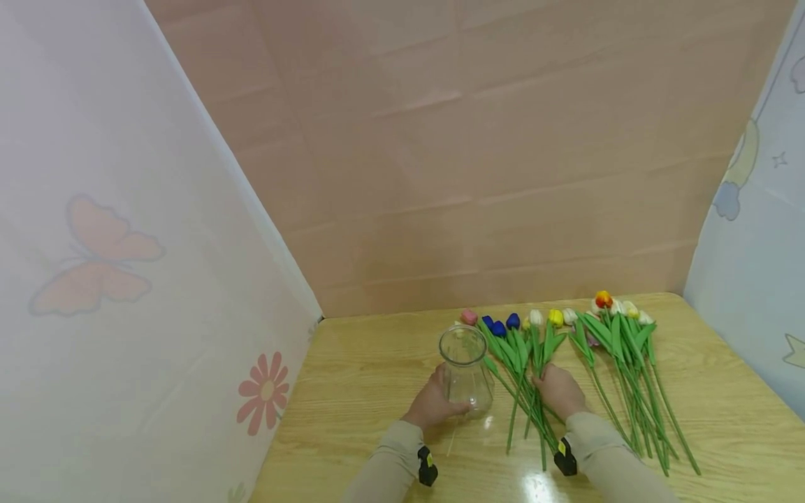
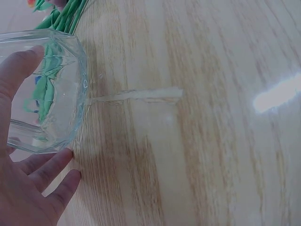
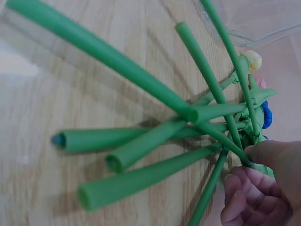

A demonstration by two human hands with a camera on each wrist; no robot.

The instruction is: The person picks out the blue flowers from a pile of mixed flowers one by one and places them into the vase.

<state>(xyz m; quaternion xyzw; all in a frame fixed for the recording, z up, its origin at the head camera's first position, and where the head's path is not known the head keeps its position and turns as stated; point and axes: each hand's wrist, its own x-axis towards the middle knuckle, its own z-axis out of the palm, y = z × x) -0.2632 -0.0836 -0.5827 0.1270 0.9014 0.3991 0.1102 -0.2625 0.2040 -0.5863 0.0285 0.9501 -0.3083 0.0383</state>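
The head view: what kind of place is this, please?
Probably a staged indoor tabletop booth, not a lived-in room. A wooden table is boxed in by a pink panel and a butterfly-printed sheet; only a glass vase and artificial tulips lie on it.

Both arms wear long beige sleeves that reach down to the wrists. The left sleeve [image 1: 393, 461] and the right sleeve [image 1: 606, 454] are plain, of soft cloth with light folds and no print. At each wrist sits a small black device with a yellow mark on it: the left one [image 1: 428, 466] on the inner side of the cuff, the right one [image 1: 564, 457] likewise. The left hand [image 1: 434, 404] and the right hand [image 1: 560, 391] are bare, with no gloves, rings or watch to be seen.
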